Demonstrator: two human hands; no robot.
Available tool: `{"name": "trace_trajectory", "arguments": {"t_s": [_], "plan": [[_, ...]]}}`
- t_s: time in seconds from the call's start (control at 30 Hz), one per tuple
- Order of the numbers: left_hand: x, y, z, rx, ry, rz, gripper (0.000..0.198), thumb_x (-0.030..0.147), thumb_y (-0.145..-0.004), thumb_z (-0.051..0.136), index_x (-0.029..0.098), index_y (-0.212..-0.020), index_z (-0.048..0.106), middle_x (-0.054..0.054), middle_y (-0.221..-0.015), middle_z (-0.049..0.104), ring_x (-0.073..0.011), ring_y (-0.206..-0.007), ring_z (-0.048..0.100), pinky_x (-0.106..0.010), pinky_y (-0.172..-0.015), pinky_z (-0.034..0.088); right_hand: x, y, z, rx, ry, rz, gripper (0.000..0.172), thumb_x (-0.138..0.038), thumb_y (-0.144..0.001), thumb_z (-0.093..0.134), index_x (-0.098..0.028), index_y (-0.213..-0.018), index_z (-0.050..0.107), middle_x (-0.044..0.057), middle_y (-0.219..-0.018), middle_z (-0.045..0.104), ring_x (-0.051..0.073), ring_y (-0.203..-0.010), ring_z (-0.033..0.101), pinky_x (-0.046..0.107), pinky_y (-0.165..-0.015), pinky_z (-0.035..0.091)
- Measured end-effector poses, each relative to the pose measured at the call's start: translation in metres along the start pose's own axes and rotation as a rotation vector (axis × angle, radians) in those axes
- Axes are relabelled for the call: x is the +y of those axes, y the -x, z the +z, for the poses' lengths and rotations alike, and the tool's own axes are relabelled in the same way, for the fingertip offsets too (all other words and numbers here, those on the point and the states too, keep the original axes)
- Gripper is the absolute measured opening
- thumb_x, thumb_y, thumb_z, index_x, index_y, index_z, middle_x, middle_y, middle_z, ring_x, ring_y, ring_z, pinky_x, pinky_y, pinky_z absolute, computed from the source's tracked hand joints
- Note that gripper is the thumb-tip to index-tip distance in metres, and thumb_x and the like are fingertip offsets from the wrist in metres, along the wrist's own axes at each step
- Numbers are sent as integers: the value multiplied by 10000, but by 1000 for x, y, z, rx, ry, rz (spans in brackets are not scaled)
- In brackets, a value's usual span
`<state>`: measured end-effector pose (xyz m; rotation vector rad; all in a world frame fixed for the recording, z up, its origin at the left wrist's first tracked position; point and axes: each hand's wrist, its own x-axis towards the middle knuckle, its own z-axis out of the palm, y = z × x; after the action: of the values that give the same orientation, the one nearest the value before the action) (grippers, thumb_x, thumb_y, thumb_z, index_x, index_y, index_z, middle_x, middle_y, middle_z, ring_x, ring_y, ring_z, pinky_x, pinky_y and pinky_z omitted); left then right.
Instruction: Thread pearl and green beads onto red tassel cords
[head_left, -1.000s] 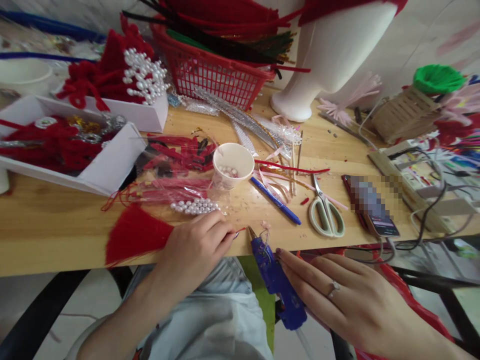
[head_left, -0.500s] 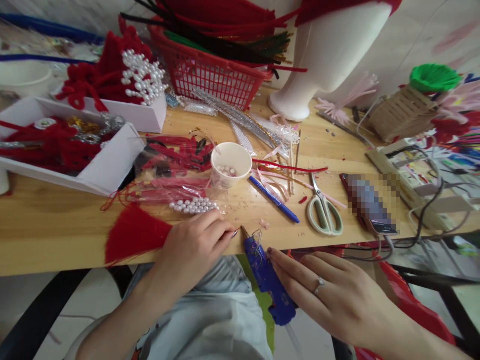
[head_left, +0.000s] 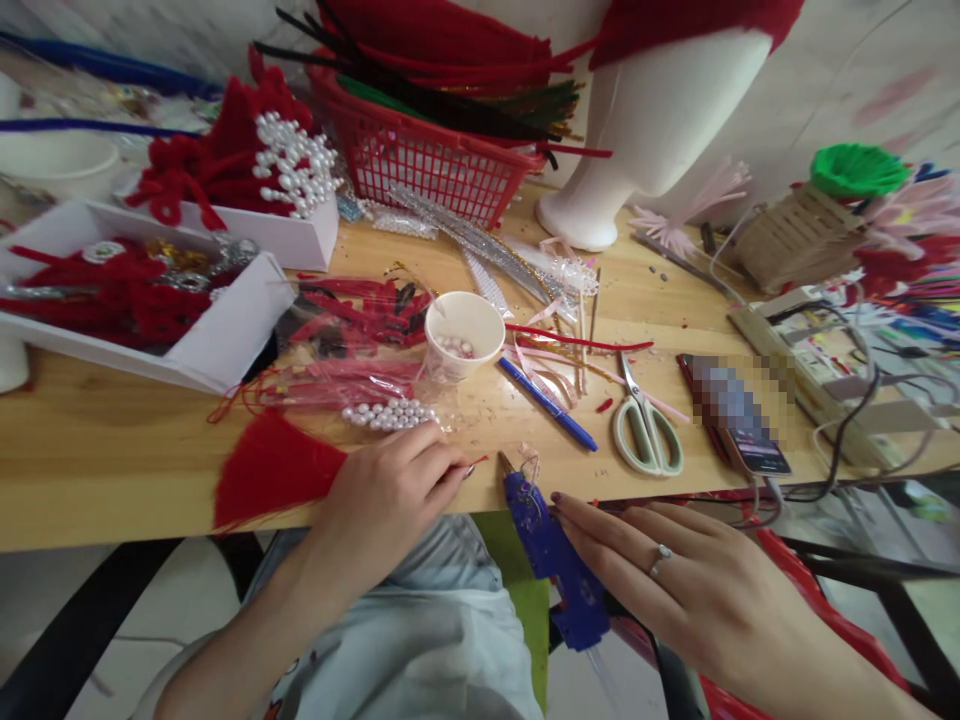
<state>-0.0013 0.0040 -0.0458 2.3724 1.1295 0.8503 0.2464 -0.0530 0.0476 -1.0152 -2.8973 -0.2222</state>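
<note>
My left hand point(head_left: 390, 495) rests at the near edge of the wooden table point(head_left: 112, 440), fingers pinched on the head of a red tassel point(head_left: 274, 468) whose fringe fans out to the left. A small red tip shows at my fingertips. My right hand point(head_left: 675, 585) holds a blue glue gun point(head_left: 551, 555) below the table edge, fingers stretched along its side. The gun's nozzle points up at the tassel tip, a short gap away. A heap of white pearls point(head_left: 390, 413) lies just beyond my left hand.
A paper cup point(head_left: 465, 335) with pearls, a blue pen point(head_left: 547, 403), scissors point(head_left: 645, 425) and a phone point(head_left: 739, 415) lie mid-table. White boxes point(head_left: 217, 335) of red ornaments stand left, a red basket point(head_left: 427, 165) and white mannequin base point(head_left: 592, 210) behind. Cables lie on the right.
The glue gun and my right hand shifted slightly left, then back right. The nozzle stays close to the tassel tip. My left hand has barely moved.
</note>
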Motion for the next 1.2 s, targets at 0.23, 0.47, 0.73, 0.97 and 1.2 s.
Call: {"name": "trace_trajectory", "arguments": {"t_s": [0.23,0.47,0.73,0.97,1.2], "plan": [[1,1,0,8,5,-5,178,164,-995,599,163,-854,708,-33,-806,684,-217,-705,696,-336,-623,497,-1,-3,-5,13,-44,-32,595,-58,-1126,206,-149,-844,722,76,-1163,764,177,-729,677,311,-621,535],[1,0,1,1,5,-17,178,162,-999,585,165,-875,713,-32,-807,684,-227,-709,696,-347,-618,500,3,-6,-5,3,-38,-51,548,-47,-1115,240,-146,-858,714,103,-1189,752,184,-738,682,321,-606,539],[1,2,-1,-7,9,-31,206,165,-1000,585,155,-836,710,-36,-800,684,-224,-713,695,-348,-638,519,1,0,0,6,-40,-47,614,-52,-1129,200,-144,-831,729,75,-1151,771,175,-702,685,316,-587,537],[3,1,-3,-10,-5,-30,160,190,-1001,600,147,-893,709,-50,-841,685,-235,-739,707,-354,-648,542,3,7,-4,5,-43,-5,555,-65,-1140,227,-143,-880,712,81,-1185,761,173,-769,721,313,-642,575],[1,3,-1,13,-31,-9,239,151,-1032,510,170,-845,658,-42,-850,663,-205,-762,705,-332,-693,562,7,9,9,90,-145,8,394,-101,-1144,311,-117,-1033,689,121,-1191,754,190,-830,744,319,-628,584]]}}
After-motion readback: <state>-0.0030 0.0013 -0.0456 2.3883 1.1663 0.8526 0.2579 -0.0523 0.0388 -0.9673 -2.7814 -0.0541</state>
